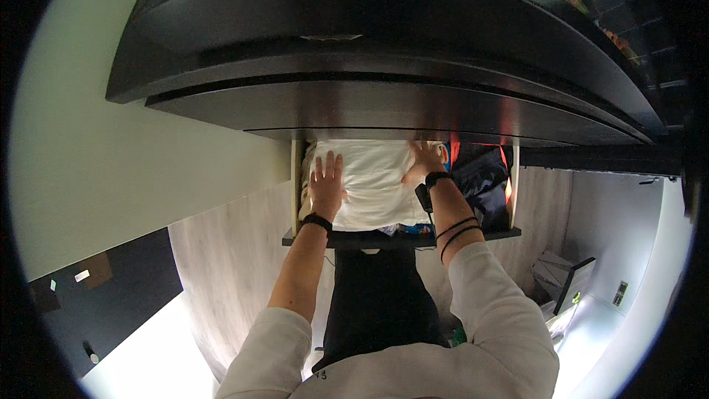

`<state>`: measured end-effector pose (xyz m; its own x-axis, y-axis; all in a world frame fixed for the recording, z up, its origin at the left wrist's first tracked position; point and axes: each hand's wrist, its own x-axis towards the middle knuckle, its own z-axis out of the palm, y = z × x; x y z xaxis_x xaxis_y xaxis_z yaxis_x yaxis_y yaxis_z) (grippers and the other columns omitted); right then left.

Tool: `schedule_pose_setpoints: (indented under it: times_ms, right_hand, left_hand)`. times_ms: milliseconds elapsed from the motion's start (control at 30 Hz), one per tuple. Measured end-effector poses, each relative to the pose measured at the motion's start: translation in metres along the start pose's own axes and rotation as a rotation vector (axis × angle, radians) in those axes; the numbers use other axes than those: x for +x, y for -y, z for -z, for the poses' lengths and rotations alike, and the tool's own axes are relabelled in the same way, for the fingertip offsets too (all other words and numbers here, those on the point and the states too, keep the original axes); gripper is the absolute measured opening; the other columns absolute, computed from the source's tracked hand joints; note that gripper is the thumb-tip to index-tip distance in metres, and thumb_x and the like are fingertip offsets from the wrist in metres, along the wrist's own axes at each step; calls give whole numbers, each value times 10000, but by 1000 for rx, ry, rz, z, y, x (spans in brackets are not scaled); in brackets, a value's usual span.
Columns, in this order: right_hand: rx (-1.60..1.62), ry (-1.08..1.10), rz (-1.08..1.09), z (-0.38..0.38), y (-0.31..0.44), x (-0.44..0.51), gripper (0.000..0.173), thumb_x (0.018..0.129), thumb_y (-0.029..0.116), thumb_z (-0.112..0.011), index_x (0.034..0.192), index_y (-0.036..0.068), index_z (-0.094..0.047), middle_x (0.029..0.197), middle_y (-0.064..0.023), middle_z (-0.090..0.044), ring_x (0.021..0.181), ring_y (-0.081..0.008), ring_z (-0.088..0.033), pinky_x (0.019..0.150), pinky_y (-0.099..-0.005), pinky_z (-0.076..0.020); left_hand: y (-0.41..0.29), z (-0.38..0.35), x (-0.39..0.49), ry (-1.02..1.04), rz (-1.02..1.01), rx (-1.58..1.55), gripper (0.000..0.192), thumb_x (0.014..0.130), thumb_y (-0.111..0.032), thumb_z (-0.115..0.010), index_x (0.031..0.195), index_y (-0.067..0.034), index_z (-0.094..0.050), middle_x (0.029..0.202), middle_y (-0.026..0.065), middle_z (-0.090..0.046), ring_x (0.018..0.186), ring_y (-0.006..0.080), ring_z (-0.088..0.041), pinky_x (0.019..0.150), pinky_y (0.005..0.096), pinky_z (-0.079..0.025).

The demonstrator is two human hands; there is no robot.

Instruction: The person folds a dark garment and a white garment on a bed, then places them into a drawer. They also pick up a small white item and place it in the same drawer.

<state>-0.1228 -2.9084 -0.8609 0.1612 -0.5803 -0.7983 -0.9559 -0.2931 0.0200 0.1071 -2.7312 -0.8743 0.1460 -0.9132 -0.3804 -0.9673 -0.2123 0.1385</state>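
Note:
A folded white cloth garment (pixel 374 188) fills most of a pulled-out dark drawer (pixel 399 240). My left hand (pixel 327 185) rests flat on the cloth's left side, fingers spread and pointing away from me. On the far right part of the cloth lies my right hand (pixel 425 160), its thumb apart from the fingers. Neither hand grips anything. Beside my right wrist sits a small black object (pixel 424 198) with a cord, its kind unclear. Black fabric with red edging (pixel 482 177) occupies the drawer's right side. Beige fabric (pixel 304 199) shows along the left wall.
Above the drawer juts the black chest's front (pixel 388 105), overhanging the drawer's far end. A pale wall (pixel 166 166) stands close on the left. Wood-look floor (pixel 221 282) lies below, with a dark panel (pixel 122 299) at left. A dark-edged board (pixel 575 285) leans at right.

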Motion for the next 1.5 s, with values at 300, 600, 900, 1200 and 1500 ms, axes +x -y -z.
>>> schedule_pose_setpoints:
  times_ms: [300, 600, 900, 1200, 1500]
  right_hand:
    - [34, -134, -86, -61, -7, -130, 716, 950, 532, -438, 1530, 271, -108, 1596, -79, 19, 1449, -373, -46, 1127, -641, -64]
    - [251, 158, 111, -40, -84, -243, 359, 938, 334, -531, 1152, 59, -619, 1272, -156, -563, 1182, -343, -515, 990, -475, -447]
    - [711, 186, -171, -22, -142, -276, 199, 920, 246, -542, 960, 82, -648, 779, -58, -658, 617, -165, -626, 530, -338, -515]
    - [720, 270, 19, 51, -114, -199, 267, 925, 213, -566, 703, 71, -522, 668, -74, -533, 529, -194, -471, 478, -390, -375]
    - [391, 125, 332, 63, 137, -229, 263, 857, 238, -567, 734, 10, -614, 715, -106, -609, 626, -201, -560, 544, -372, -425]
  left_hand:
    - [15, 43, -115, 468, 31, -5, 582, 940, -185, -496, 1483, -128, -296, 1574, 129, -124, 1421, 396, -165, 1123, 542, -249]
    - [97, 48, -222, 242, 233, -818, 277, 896, -106, -459, 1118, -99, -625, 1019, 210, -667, 959, 395, -626, 812, 439, -501]
    - [135, 37, -302, 300, 670, -1076, 315, 843, -25, -457, 1105, -51, -631, 941, 148, -701, 812, 223, -686, 706, 354, -531]
    - [81, 103, -323, 148, 742, -1588, 313, 898, -150, -512, 1179, -28, -577, 1039, 155, -664, 890, 223, -658, 751, 332, -535]
    - [200, 116, -458, 44, 836, -1459, 340, 896, -200, -540, 1159, 11, -591, 975, 164, -673, 862, 226, -662, 732, 330, -548]
